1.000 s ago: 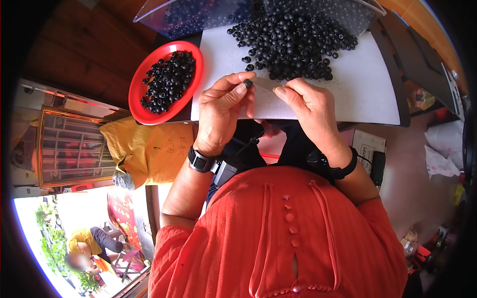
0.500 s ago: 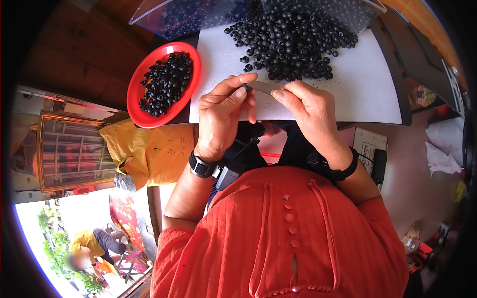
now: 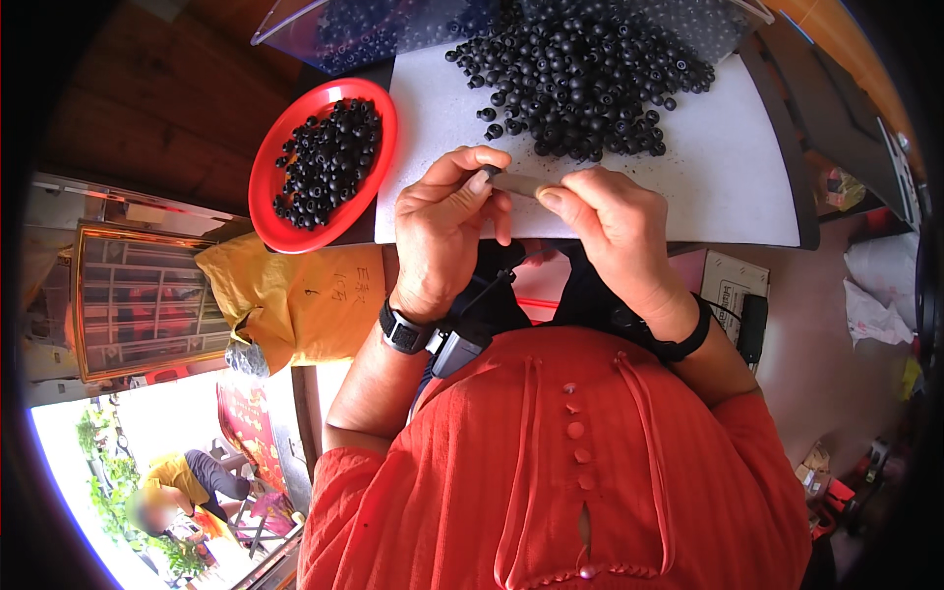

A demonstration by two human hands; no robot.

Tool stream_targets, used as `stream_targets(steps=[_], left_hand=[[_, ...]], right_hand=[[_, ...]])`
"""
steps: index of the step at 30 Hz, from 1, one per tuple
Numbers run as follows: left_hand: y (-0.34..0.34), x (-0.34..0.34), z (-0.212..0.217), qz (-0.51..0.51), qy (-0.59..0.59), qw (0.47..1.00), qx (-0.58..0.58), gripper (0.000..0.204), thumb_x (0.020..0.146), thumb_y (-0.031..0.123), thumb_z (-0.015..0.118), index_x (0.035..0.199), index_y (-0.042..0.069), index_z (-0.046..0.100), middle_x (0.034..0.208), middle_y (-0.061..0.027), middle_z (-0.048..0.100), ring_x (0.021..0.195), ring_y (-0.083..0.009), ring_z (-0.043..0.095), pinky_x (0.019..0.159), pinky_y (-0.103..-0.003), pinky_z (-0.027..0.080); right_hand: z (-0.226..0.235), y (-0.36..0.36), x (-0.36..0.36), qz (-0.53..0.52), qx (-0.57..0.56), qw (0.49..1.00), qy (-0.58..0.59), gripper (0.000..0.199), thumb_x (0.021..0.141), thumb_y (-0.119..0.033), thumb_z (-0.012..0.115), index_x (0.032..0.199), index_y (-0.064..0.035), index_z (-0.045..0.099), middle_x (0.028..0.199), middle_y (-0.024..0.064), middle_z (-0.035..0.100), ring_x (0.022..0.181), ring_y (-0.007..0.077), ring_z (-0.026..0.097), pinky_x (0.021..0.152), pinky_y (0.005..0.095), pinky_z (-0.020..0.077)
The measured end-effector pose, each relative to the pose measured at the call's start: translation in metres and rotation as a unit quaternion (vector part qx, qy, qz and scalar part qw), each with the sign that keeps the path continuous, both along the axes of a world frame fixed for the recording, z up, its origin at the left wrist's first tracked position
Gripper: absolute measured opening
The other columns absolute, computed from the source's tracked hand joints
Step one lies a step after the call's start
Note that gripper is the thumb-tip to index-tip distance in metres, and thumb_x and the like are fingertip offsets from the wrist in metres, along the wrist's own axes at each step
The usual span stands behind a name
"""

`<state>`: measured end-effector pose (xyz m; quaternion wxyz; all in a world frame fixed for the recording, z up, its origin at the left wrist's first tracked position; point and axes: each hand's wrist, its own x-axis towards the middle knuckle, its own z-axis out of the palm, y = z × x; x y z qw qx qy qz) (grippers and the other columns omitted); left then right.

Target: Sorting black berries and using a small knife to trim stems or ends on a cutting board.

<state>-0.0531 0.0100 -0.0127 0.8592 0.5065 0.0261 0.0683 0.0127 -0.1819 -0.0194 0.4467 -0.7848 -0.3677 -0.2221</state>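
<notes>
White-topped surface (image 3: 733,192) fills the upper middle of the view, its far side hidden under a heap of small black hollow beads (image 3: 580,93) and a clear plastic bin (image 3: 310,34), which the upper edge cuts off. Fine dark specks lie on the white before the heap. Left hand (image 3: 433,216) has its grip pinched, thumb against fingers, on one black bead (image 3: 492,170); the thumb covers most of it, so its shape is hard to make out. Right hand (image 3: 621,221) grips a thin flat blade (image 3: 518,184) between thumb and forefinger, its rear end hidden in the palm. The blade's tip meets the bead, but whether it enters it cannot be told. To the left, a red plate (image 3: 264,202) holds more black beads, overhanging the surface's edge. Beyond the doorway at lower left, a seated person (image 3: 182,477) appears small, the face blurred.
</notes>
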Motion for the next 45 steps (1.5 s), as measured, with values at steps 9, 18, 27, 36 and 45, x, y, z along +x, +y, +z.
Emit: stream_targets(steps=[9, 18, 27, 36, 45], left_hand=[[-0.002, -0.007, 0.007, 0.04, -0.004, 0.999, -0.031, 0.024, 0.105, 0.002, 0.058, 0.126, -0.005, 0.068, 0.1, -0.0128, 0.07, 0.078, -0.0172, 0.066, 0.056, -0.03, 0.055], [0.103, -0.009, 0.036, 0.313, 0.024, 0.859, 0.406, 0.024, 0.093, 0.002, 0.067, 0.115, 0.001, 0.077, 0.101, -0.0074, 0.071, 0.077, -0.0157, 0.066, 0.062, -0.027, 0.052], [0.029, 0.026, 0.024, 0.168, -0.093, 0.789, 0.584, 0.018, 0.081, 0.001, 0.079, 0.099, 0.002, 0.076, 0.094, -0.0133, 0.066, 0.089, -0.0314, 0.066, 0.077, -0.04, 0.055], [0.007, 0.059, 0.005, 0.18, -0.118, 0.635, 0.742, 0.021, 0.084, 0.007, 0.072, 0.104, 0.0, 0.074, 0.095, -0.0148, 0.064, 0.095, -0.0356, 0.064, 0.081, -0.046, 0.054], [0.021, 0.031, 0.006, 0.185, -0.127, 0.642, 0.734, 0.013, 0.081, 0.003, 0.074, 0.094, 0.003, 0.071, 0.094, -0.0126, 0.063, 0.093, -0.036, 0.062, 0.077, -0.045, 0.055]], right_hand=[[0.01, -0.003, -0.006, 0.038, 0.082, 0.974, 0.207, 0.016, 0.097, -0.012, 0.075, 0.088, -0.0003, 0.07, 0.061, 0.0046, 0.053, 0.054, 0.0072, 0.05, 0.049, 0.0293, 0.0398], [0.002, -0.006, 0.0, 0.045, 0.09, 0.98, 0.174, 0.023, 0.098, -0.016, 0.076, 0.085, 0.0014, 0.068, 0.061, 0.0035, 0.051, 0.054, 0.0092, 0.042, 0.05, 0.0275, 0.0365], [0.009, -0.012, 0.001, 0.037, 0.155, 0.954, 0.254, 0.02, 0.101, -0.015, 0.073, 0.093, 0.0032, 0.073, 0.068, -0.0044, 0.056, 0.062, 0.0025, 0.044, 0.055, 0.0224, 0.0353], [0.009, -0.011, 0.002, 0.052, 0.212, 0.943, 0.252, 0.021, 0.1, -0.016, 0.075, 0.09, 0.0026, 0.072, 0.064, -0.0054, 0.05, 0.059, 0.0014, 0.039, 0.052, 0.0229, 0.0318], [0.005, -0.012, 0.003, 0.057, 0.176, 0.956, 0.228, 0.022, 0.099, -0.017, 0.075, 0.089, 0.0018, 0.071, 0.06, -0.0013, 0.049, 0.055, 0.0041, 0.04, 0.049, 0.0256, 0.0327]])
